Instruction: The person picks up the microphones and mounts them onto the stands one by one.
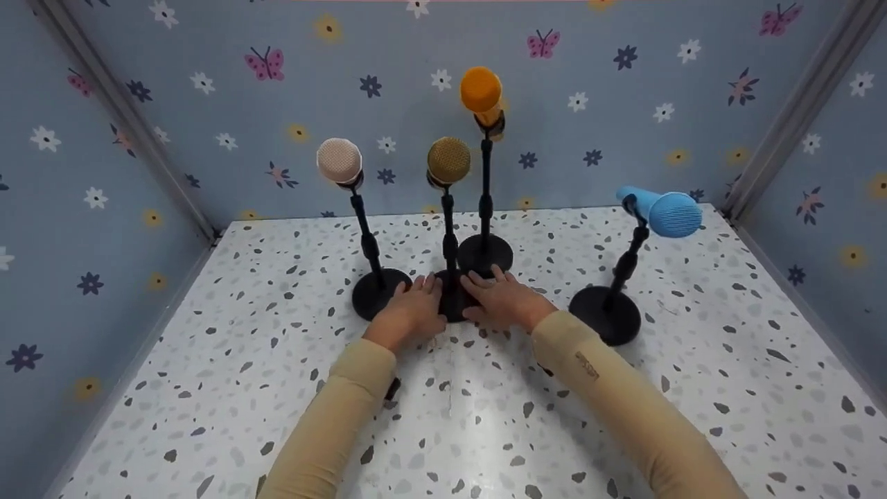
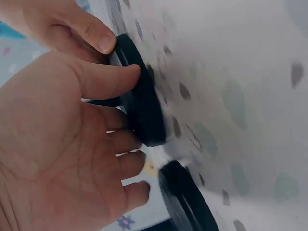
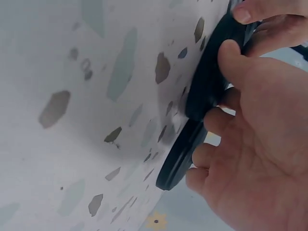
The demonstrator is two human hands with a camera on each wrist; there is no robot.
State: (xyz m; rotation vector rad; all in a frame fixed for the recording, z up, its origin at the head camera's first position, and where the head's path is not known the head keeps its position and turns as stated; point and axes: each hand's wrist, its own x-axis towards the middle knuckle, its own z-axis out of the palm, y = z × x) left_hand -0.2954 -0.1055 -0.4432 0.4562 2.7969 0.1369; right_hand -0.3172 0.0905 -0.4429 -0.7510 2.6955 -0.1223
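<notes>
A gold-headed microphone (image 1: pixel 449 161) tops a black desk stand with a round base (image 1: pixel 454 308), in the middle of the group. My left hand (image 1: pixel 410 313) grips this base from the left, its thumb on the near edge in the left wrist view. From the right, my right hand (image 1: pixel 507 301) holds the same base, thumb (image 3: pixel 231 53) against its rim. A pale pink microphone (image 1: pixel 339 161) stands just left, its base (image 1: pixel 374 296) beside my left fingers. Behind and slightly right rises a taller orange microphone (image 1: pixel 481 90); its base (image 1: pixel 485 253) is close to my right fingertips.
A blue microphone (image 1: pixel 673 213) on a tilted black stand (image 1: pixel 606 317) is apart at the right, near my right sleeve. Speckled white tabletop (image 1: pixel 450 430) lies under everything. Flower-patterned blue panels (image 1: pixel 388 41) close off the back and both sides.
</notes>
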